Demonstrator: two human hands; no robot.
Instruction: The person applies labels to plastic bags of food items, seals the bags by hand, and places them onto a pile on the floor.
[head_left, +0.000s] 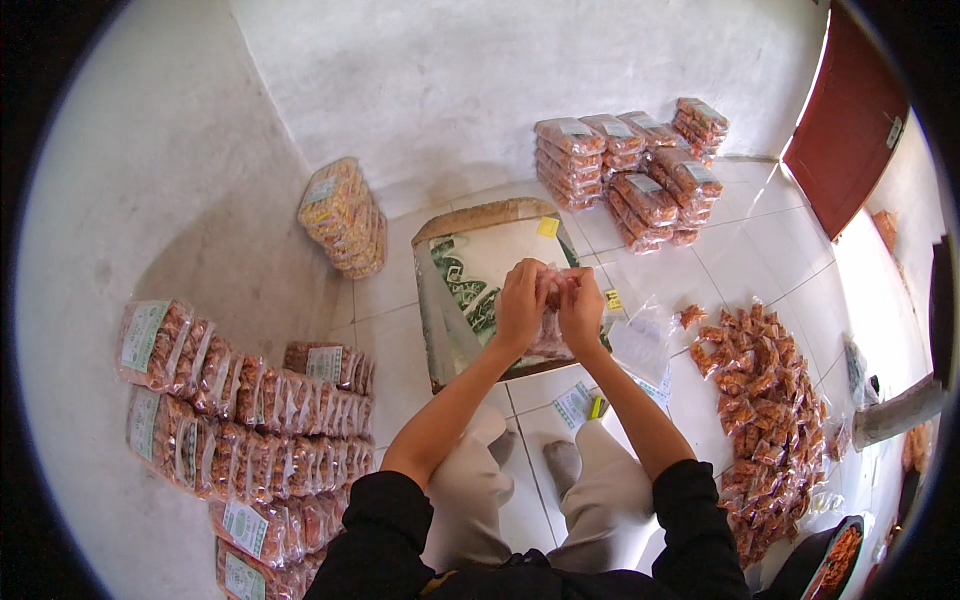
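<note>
Over a low table [505, 218] with a white and green top, my left hand [520, 308] and my right hand [581, 312] meet. Both are closed on the gathered top of a clear plastic bag [550, 340], whose lower part hangs between my wrists with something reddish-brown inside. The fingertips press together at the bag's mouth. A yellow square [547, 227] lies on the tabletop beyond my hands. To the right of my right hand, clear empty bags [642, 345] lie by the table's edge, with a small yellow item [613, 299] near them.
Packed bags [250, 400] stand in rows at the left. More stacks [650, 185] line the back wall, with a yellowish stack [343, 215] by the corner. Small filled packets [765, 420] are heaped on the right floor. A black container [835, 560] sits lower right; a red door [848, 120] stands far right.
</note>
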